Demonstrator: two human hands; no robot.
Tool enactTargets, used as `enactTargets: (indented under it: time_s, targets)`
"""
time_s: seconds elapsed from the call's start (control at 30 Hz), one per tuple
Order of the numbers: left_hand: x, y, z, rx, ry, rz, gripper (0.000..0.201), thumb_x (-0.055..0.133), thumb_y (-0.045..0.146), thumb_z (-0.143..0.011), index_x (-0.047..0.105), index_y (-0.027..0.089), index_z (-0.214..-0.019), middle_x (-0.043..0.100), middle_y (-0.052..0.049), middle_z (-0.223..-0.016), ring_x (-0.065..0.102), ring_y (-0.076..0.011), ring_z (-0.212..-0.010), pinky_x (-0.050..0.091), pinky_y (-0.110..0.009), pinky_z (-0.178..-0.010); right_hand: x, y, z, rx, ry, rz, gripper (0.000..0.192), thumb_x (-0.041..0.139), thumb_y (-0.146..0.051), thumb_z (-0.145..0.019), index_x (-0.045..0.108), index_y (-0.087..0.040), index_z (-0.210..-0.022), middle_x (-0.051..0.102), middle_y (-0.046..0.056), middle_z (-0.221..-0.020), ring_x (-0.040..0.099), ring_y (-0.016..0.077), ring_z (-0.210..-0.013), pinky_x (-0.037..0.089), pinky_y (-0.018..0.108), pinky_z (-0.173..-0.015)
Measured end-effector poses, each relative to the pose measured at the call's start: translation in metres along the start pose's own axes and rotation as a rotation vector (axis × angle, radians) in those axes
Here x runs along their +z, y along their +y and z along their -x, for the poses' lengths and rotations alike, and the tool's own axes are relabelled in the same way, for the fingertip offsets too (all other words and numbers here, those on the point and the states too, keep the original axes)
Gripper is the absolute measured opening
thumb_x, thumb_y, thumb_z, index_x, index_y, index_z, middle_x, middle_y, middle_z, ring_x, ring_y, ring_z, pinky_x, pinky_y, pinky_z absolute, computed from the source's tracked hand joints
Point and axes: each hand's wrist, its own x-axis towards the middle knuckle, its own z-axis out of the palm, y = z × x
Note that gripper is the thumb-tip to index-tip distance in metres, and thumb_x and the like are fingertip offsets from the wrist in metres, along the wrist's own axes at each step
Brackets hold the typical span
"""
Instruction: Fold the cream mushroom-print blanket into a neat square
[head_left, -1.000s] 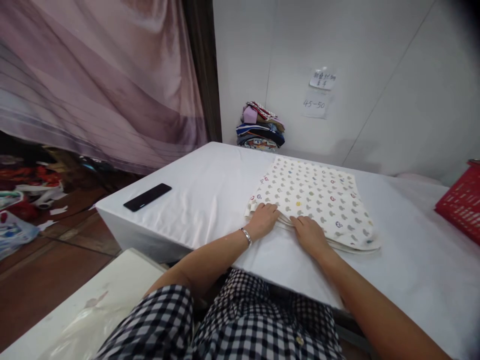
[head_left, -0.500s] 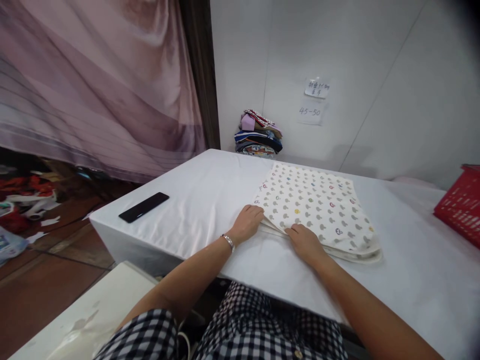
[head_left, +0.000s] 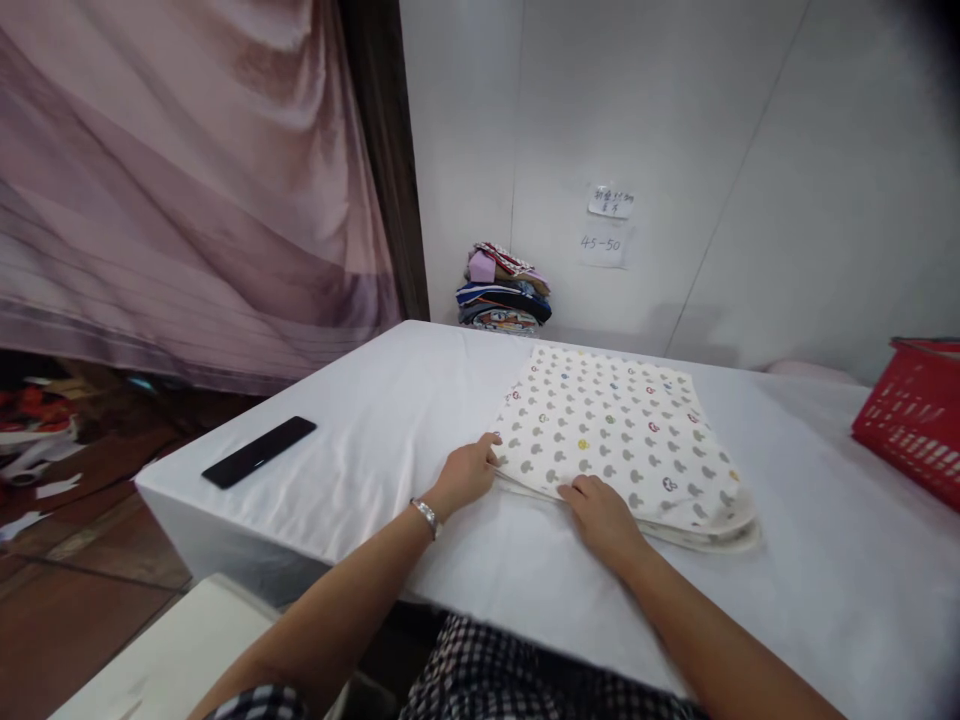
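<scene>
Two hands at the near edge of a folded cloth, cream with small grey and coloured prints, lying flat on the white-covered tabletop a little right of centre. Your left hand sits at the cloth's near-left corner, fingers curled at the edge and touching it; whether they pinch a layer, you cannot tell from here. Your right hand rests palm-down at the middle of the near edge, fingers slightly bent, fingertips under or against the top layer; grip not clear. A bracelet shows on the left wrist.

Surface: white sheet drawn over the tabletop, lightly creased, hanging over the left end. A black phone lies flat near the left end, well apart from the cloth. A red basket stands at the far right edge, partly cut off.

Room: white panelled wall behind, with two paper notes stuck on it. A stack of folded clothes sits against the wall beyond the far edge. A mauve curtain hangs at left, above a brown floor with scattered scraps.
</scene>
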Motion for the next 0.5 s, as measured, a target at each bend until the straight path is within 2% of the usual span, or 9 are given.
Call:
enactTargets:
  time_s: [0.1,0.17,0.27,0.33,0.5]
  targets:
    - [-0.012,0.0,-0.019,-0.156,0.078,0.074,0.02,0.044,0.023,-0.085,0.059,0.023,-0.099,0.068,0.0,-0.088,0.062,-0.0153,-0.079,0.044,-0.026,-0.069,0.0,0.0,-0.001,0.001,-0.006,0.004,0.033,0.045,-0.003,-0.082,0.064,-0.021,-0.103,0.058,0.006,-0.094,0.05,0.0173,-0.083,0.035,0.027,-0.07]
    - [-0.015,0.002,-0.038,-0.226,0.119,0.025,0.022,0.044,0.034,-0.088,0.06,0.021,-0.092,0.068,-0.003,-0.093,0.062,-0.0169,-0.082,0.044,-0.027,-0.07,-0.001,-0.001,-0.002,0.014,-0.017,0.006,0.035,0.045,-0.001,-0.079,0.064,-0.021,-0.101,0.058,0.006,-0.092,0.05,0.0172,-0.082,0.035,0.027,-0.069]
    - [-0.007,0.006,-0.064,-0.283,0.063,-0.024,0.027,0.044,0.04,-0.088,0.06,0.02,-0.096,0.067,-0.005,-0.101,0.061,-0.0188,-0.09,0.044,-0.028,-0.073,0.0,0.0,-0.002,0.022,-0.004,-0.02,0.037,0.043,0.0,-0.078,0.063,-0.021,-0.101,0.057,0.005,-0.091,0.049,0.0169,-0.082,0.035,0.026,-0.069]
    - [0.002,0.008,-0.076,-0.319,0.011,-0.032,0.028,0.045,0.04,-0.087,0.06,0.019,-0.097,0.068,-0.007,-0.099,0.061,-0.0201,-0.091,0.044,-0.029,-0.072,0.001,0.001,0.0,0.018,0.023,-0.054,0.036,0.042,-0.001,-0.079,0.063,-0.022,-0.101,0.057,0.005,-0.091,0.049,0.0167,-0.082,0.035,0.026,-0.07]
    - [0.015,0.004,-0.082,-0.375,-0.027,-0.046,0.028,0.047,0.042,-0.085,0.058,0.016,-0.091,0.067,-0.012,-0.097,0.062,-0.0246,-0.091,0.044,-0.032,-0.071,0.003,0.004,0.001,0.009,0.066,-0.13,0.035,0.043,-0.004,-0.081,0.063,-0.022,-0.102,0.057,0.005,-0.09,0.049,0.0171,-0.082,0.037,0.027,-0.071]
